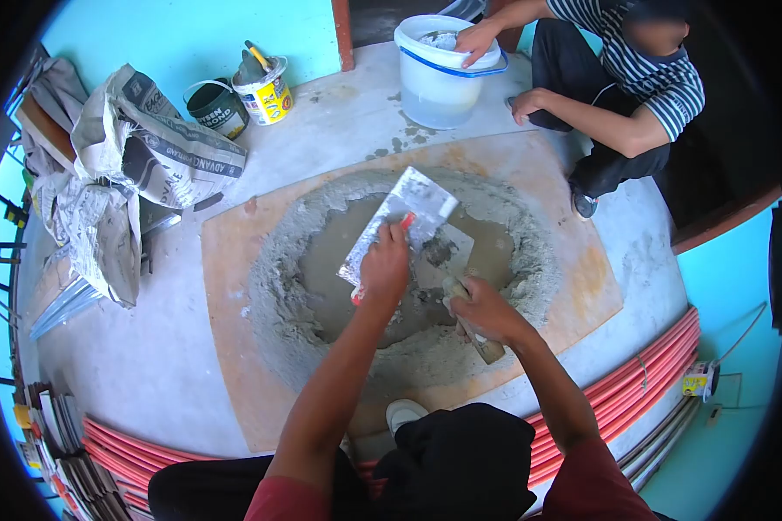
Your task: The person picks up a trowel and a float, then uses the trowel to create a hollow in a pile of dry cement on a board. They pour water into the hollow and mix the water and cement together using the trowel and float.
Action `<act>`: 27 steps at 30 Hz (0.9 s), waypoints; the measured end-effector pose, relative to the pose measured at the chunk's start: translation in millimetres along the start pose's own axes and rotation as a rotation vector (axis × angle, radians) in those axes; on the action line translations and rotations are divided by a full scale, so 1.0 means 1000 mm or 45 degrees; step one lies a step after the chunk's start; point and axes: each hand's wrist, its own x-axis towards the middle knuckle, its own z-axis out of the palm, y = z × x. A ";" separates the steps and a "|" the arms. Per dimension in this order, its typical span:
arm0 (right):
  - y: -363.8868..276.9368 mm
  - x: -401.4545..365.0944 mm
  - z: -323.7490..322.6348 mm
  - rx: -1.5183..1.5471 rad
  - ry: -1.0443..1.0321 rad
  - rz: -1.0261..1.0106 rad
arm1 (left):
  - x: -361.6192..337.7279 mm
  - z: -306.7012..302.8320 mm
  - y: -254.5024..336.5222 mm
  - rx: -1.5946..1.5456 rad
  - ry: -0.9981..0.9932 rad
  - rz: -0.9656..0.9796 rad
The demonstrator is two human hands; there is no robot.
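My left hand is closed around the red handle of a rectangular plastering trowel, its flat steel blade smeared with grey cement. My right hand grips a smaller trowel by its handle; a grey lump sits on its blade, close beside the plastering trowel. Both tools are over a pool of murky water, which fills the middle of a ring of grey cement mix. Under the ring lies a brown board.
Across from me a person crouches, one hand on the rim of a white bucket. Torn cement bags, a dark pail and a yellow-labelled tub stand at back left. Red pipes run along the near side.
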 end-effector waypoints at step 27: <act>0.077 -0.043 -0.011 -1.429 0.518 -0.272 | 0.029 -0.034 -0.039 -0.138 0.006 -0.115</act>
